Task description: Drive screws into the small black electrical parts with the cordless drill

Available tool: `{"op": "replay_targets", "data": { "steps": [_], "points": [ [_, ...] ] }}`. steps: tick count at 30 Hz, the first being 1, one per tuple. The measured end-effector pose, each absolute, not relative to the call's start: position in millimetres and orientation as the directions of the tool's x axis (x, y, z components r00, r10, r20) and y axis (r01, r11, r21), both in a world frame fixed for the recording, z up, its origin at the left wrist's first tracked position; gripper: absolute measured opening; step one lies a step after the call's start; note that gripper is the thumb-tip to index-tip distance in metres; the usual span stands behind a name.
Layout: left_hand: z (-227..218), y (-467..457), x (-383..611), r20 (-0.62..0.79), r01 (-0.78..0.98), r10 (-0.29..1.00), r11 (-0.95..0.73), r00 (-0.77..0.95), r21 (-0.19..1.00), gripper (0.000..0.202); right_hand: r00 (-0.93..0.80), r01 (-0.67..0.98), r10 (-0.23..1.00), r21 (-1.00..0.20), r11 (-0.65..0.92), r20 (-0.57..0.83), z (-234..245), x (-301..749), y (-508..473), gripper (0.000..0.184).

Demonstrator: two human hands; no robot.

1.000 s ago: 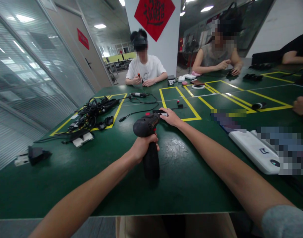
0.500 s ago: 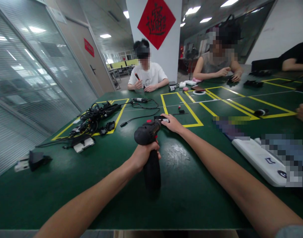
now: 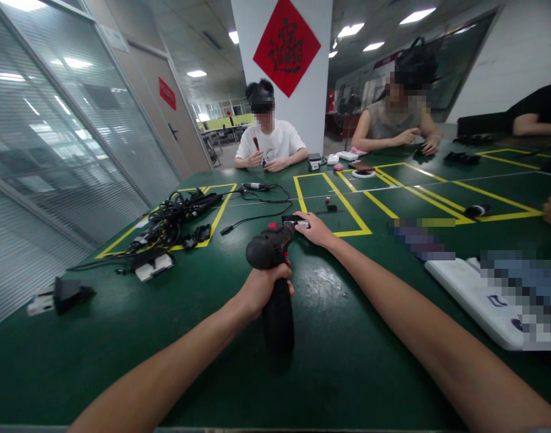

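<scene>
My left hand (image 3: 263, 290) is wrapped round the grip of a black cordless drill (image 3: 265, 248), which points away from me. The drill has a red button on top and a red trigger. Its front end meets, or comes very close to, a small black and silver part (image 3: 290, 218); contact is hard to make out. The fingers of my right hand (image 3: 317, 230) grip that part from the right, on the table. Beyond my right hand lie a small black piece (image 3: 332, 208) and a tiny red item (image 3: 327, 199).
Tangled black cables (image 3: 178, 219) fill a taped area on the left, with black and white adapters (image 3: 154, 264) nearby. A white device (image 3: 476, 297) lies at the right. Across the green table (image 3: 176, 355), one person (image 3: 270, 141) holds a screwdriver (image 3: 256, 143); others sit at the right.
The whole view has shifted slightly, so things appear a little lower. Both hands keep their grip, and the drill stays at the small part.
</scene>
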State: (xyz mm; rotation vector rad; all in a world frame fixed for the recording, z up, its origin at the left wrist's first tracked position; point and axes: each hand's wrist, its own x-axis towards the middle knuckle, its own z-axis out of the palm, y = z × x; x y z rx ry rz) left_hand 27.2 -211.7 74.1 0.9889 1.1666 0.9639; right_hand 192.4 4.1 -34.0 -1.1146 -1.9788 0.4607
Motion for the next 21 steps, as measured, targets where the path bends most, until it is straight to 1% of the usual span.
{"op": "replay_targets", "data": {
  "steps": [5,17,21],
  "points": [
    [75.7,-211.8,27.2,-0.274,-0.054,0.950,0.284,0.147,0.957,0.022,-0.289,0.549,0.838,-0.637,0.541,0.462,-32.1,191.7,2.1,0.045],
    [75.6,-212.4,27.7,-0.277,-0.085,0.951,0.290,0.140,0.953,0.023,-0.292,0.551,0.837,-0.633,0.543,0.463,-30.1,191.9,0.4,0.045],
    [75.3,-211.9,27.4,-0.276,-0.067,0.952,0.287,0.136,0.956,0.022,-0.291,0.542,0.835,-0.639,0.545,0.466,-30.8,191.9,0.9,0.045]
  ]
}}
